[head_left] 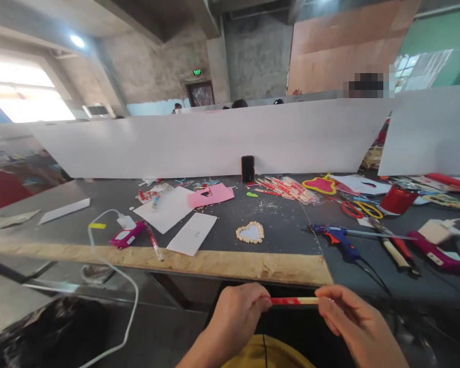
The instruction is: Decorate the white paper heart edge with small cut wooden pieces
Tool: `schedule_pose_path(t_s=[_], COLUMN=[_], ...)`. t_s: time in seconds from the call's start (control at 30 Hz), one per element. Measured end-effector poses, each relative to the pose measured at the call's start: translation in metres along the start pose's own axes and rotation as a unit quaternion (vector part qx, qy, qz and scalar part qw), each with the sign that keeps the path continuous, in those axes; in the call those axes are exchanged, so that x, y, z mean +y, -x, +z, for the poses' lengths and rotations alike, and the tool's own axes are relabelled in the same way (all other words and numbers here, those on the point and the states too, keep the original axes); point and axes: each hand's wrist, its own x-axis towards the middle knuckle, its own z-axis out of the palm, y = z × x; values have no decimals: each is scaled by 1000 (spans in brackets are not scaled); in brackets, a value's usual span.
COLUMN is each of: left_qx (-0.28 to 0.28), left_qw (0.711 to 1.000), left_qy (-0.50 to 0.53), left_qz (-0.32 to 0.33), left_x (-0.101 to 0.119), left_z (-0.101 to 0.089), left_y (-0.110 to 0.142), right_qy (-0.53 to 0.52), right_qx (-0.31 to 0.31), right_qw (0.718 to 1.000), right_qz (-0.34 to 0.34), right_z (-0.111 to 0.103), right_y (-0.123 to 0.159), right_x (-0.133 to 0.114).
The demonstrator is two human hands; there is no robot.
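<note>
A wrapped pair of disposable chopsticks [294, 301], in a red and whitish sleeve, is stretched level between my hands in front of the table's edge. My left hand [242, 309] pinches its red end, and my right hand [347, 312] grips the pale end with thumb and fingers. The parts inside my fingers are hidden. Beyond them on the dark table lies a heart-shaped ring of small beige pieces [250, 232] around a white centre. Farther back sits a pile of similar wrapped chopsticks [287, 188].
A blue glue gun [339, 239], pliers [394, 250], scissors [362, 209] and a red can [400, 198] are at right. White cards [192, 234], pink paper [214, 195] and a purple power strip [127, 235] lie left. A phone [248, 168] leans against the white partition [207, 140].
</note>
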Motion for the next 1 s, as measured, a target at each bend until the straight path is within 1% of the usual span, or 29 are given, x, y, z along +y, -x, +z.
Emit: schedule_pose_path(t_s=[0.07, 0.1, 0.2, 0.3, 0.37, 0.47, 0.57, 0.67, 0.73, 0.8, 0.83, 0.9, 0.97, 1.0], left_qx=[-9, -15, -27, -19, -17, -15, -8, -12, -17, -16, -13, -9, -16, -20], left_qw=[999, 999, 998, 997, 994, 990, 987, 986, 986, 988, 989, 991, 992, 993], left_qy=[36, 43, 45, 73, 102, 133, 153, 165, 165, 155, 147, 128, 116, 113], left_qz=[15, 23, 28, 3, -21, -45, -42, -28, -23, -20, -22, -34, -41, -39], left_x=[4, 5, 4, -1, -5, -7, -8, -11, -14, -16, -17, -18, -17, -16], left_z=[7, 10, 15, 16, 16, 17, 18, 18, 17, 16, 16, 15, 14, 13], left_y=[-3, -3, -4, -2, 0, 2, 3, 3, 3, 3, 4, 5, 5, 5], right_qy=[-106, -139, -187, -226, -229, -197, -146, -106, -96, -92, -96, -114, -121, -118], right_qx=[32, 53, 122, 151, 145, 120, 78, 40, 17, -7, -7, 12, 29, 27], right_qw=[994, 989, 974, 962, 962, 973, 986, 993, 995, 996, 995, 993, 991, 992], right_qz=[-4, -9, -29, -35, -35, -35, -31, -23, -15, -6, -8, -27, -44, -46], right_z=[1, 2, 9, 19, 28, 44, 57, 64, 63, 58, 53, 42, 31, 26], right_y=[1, 1, 3, 5, 5, 5, 5, 3, 1, -1, -1, -2, -2, -2], right_x=[1, 0, -6, -5, 0, 7, 8, 3, 0, -1, 0, 4, 8, 9])
